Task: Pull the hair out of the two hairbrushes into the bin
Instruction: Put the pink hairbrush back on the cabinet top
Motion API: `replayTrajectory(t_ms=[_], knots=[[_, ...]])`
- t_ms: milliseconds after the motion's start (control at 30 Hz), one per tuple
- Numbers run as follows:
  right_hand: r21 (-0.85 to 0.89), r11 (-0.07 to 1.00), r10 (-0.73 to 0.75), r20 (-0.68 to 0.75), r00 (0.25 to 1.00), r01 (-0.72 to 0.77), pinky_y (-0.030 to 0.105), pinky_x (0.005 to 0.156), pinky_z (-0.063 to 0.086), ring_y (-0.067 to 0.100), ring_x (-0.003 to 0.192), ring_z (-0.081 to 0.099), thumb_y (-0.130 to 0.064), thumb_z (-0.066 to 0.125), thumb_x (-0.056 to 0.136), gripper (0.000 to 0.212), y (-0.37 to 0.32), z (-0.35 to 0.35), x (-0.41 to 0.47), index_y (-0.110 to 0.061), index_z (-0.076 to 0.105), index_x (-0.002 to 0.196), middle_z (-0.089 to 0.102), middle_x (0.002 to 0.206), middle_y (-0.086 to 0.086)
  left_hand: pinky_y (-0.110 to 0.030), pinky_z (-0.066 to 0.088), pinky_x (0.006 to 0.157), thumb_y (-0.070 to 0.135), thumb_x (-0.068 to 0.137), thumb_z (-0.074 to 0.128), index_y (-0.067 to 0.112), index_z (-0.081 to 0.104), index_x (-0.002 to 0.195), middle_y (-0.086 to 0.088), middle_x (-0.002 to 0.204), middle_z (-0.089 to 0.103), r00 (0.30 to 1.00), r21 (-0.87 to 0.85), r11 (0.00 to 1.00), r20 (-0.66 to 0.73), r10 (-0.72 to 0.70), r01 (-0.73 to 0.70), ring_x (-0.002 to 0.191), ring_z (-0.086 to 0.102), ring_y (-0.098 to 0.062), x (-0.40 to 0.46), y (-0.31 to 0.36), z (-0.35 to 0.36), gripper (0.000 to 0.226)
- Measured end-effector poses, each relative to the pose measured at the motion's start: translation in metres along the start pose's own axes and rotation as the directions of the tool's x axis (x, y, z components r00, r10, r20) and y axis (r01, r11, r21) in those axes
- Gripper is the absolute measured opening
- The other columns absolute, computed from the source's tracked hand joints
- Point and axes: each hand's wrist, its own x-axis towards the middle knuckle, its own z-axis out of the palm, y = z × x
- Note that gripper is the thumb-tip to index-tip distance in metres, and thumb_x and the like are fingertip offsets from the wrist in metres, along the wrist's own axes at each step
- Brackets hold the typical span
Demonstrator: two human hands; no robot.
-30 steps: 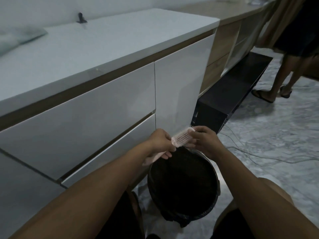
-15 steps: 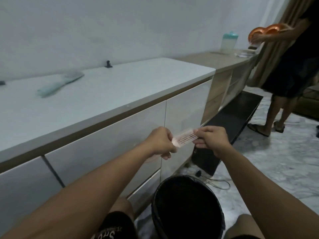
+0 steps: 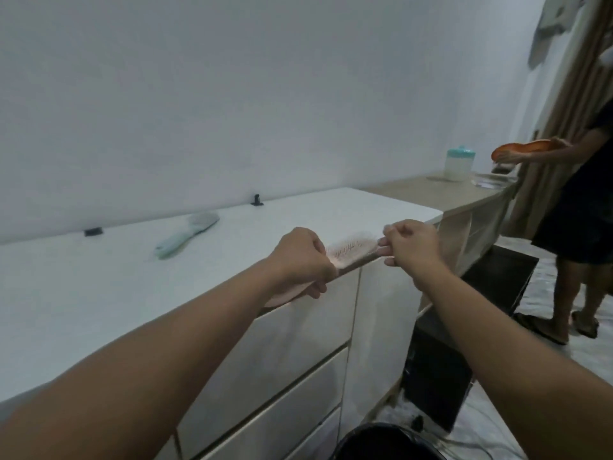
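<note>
I saw the pink hairbrush (image 3: 350,254) held level between the hands: my left hand (image 3: 302,260) was wrapped around its handle, my right hand (image 3: 411,245) pinched the far tip of its head. The green hairbrush (image 3: 187,234) lay on the white cabinet top (image 3: 99,293) well left of the hands; the black bin (image 3: 378,441) stood below them

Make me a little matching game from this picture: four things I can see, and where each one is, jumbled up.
Things:
1. pink hairbrush
2. green hairbrush
3. bin
4. teal-lidded jar

Places:
A. on the floor, at the bottom edge of the view
B. lying on the white cabinet top
C. standing on the far wooden counter
D. held between both hands

Pairs: 1-D, 2-B, 3-A, 4-C
</note>
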Motion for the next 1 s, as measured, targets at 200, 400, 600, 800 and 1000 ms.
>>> replayTrajectory(t_ms=[200,400,600,800,1000], knots=[[-0.034,0.991,-0.116,0.270,0.956,0.130,0.036,0.066,0.062,0.024,0.080,0.073,-0.017,0.068,0.086,0.016,-0.042,0.049,-0.004,-0.014,0.069,0.101,0.071,0.095,0.005,-0.039,0.060,0.057,0.001,0.075,0.075,0.002,0.059,0.085,-0.020,0.081,0.067,0.989,0.030,0.999,-0.148,-0.015,0.020,0.060,0.070,-0.030,0.002,-0.005,-0.050,0.019],[-0.109,0.959,-0.204,0.380,0.902,0.263,0.032,0.069,0.061,0.019,0.092,0.070,-0.021,0.069,0.085,0.028,-0.061,0.104,-0.001,-0.015,0.068,0.112,0.067,0.113,-0.001,-0.029,0.046,0.061,0.007,0.066,0.078,0.006,0.066,0.084,-0.009,0.082,0.067,0.951,0.052,0.995,-0.301,-0.069,0.089,0.066,0.059,-0.020,0.007,-0.027,-0.094,0.022],[-0.175,0.931,-0.213,0.454,0.865,0.321,0.039,0.092,0.055,0.022,0.101,0.066,-0.025,0.067,0.085,0.028,-0.071,0.156,0.006,-0.022,0.068,0.113,0.061,0.127,-0.003,-0.028,0.042,0.058,0.010,0.064,0.079,0.004,0.066,0.081,-0.005,0.076,0.064,0.895,0.095,0.987,-0.439,-0.076,0.130,0.063,0.057,-0.019,0.016,-0.050,-0.117,0.022],[-0.284,0.852,-0.231,0.550,0.803,0.440,0.027,0.096,0.046,0.018,0.116,0.059,-0.020,0.062,0.087,0.036,-0.060,0.201,0.013,-0.022,0.064,0.123,0.056,0.136,-0.003,-0.031,0.048,0.068,0.019,0.071,0.080,0.007,0.067,0.082,-0.009,0.086,0.071,0.873,0.250,0.949,-0.485,-0.051,0.194,0.079,0.064,-0.024,0.035,-0.069,-0.125,0.021],[-0.332,0.807,-0.238,0.575,0.783,0.489,0.023,0.094,0.042,0.017,0.120,0.054,-0.022,0.060,0.089,0.040,-0.040,0.222,0.018,-0.022,0.059,0.129,0.056,0.136,-0.001,-0.033,0.049,0.086,0.037,0.084,0.071,0.007,0.068,0.101,-0.008,0.105,0.071,0.865,0.454,0.856,-0.502,0.016,0.248,0.103,0.064,-0.025,0.059,-0.088,-0.125,0.034]])
